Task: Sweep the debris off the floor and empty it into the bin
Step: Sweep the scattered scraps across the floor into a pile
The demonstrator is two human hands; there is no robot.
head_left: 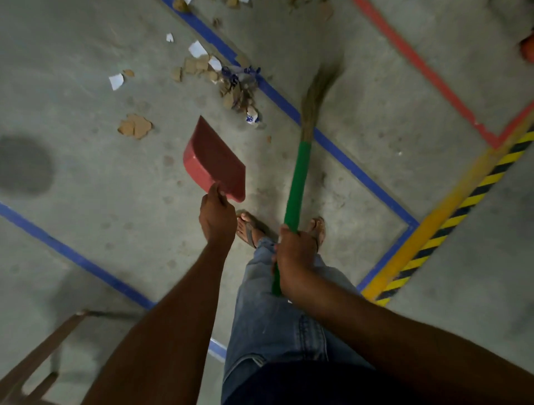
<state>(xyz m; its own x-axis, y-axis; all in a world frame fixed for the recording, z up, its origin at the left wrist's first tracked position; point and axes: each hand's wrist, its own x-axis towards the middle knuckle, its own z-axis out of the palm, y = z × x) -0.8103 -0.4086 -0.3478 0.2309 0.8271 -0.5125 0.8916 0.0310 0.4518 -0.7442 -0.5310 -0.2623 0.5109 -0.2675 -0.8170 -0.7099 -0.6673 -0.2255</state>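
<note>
My left hand grips the rear edge of a red dustpan, held above the grey concrete floor with its mouth pointing away from me. My right hand is closed around the green handle of a broom; its straw bristles trail over the blue floor tape. A pile of debris, brown cardboard bits, white paper scraps and blue-printed wrapper, lies just beyond the dustpan. A separate brown scrap lies to the left. No bin is visible.
Blue tape lines, a red line and a yellow-black hazard stripe cross the floor. A brown wooden frame stands at the lower left. More debris lies at the top edge. My sandalled feet stand below the dustpan.
</note>
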